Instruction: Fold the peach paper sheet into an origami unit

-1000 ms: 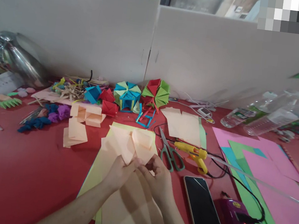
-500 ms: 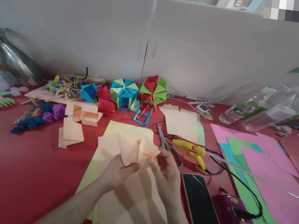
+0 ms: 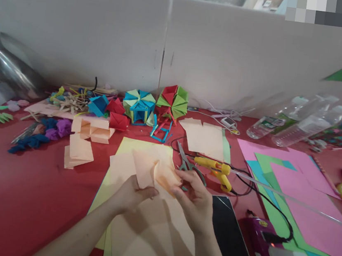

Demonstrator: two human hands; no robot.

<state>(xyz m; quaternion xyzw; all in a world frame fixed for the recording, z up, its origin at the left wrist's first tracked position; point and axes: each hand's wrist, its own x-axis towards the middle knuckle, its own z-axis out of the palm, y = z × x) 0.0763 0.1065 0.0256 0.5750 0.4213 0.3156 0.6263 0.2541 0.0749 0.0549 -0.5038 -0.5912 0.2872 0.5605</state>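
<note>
My left hand point(image 3: 133, 196) and my right hand point(image 3: 195, 199) both pinch a folded peach paper piece point(image 3: 150, 169), held just above a stack of peach and yellow sheets point(image 3: 142, 232) on the red table point(image 3: 25, 193). The left fingers grip its lower left part. The right fingers curl round its right flap, which is bent and blurred. Other folded peach pieces point(image 3: 87, 136) lie to the left.
Green-handled scissors point(image 3: 186, 165) and a yellow glue gun point(image 3: 215, 171) lie just right of my hands, a dark phone point(image 3: 230, 239) beside my right wrist. Coloured paper models point(image 3: 153, 105) stand by the white partition point(image 3: 108, 33). Pink and green sheets point(image 3: 299, 198) and plastic bottles point(image 3: 297, 118) lie at the right.
My right hand has shifted up onto the piece's right flap and bent it over. The view has drifted slightly right and down.
</note>
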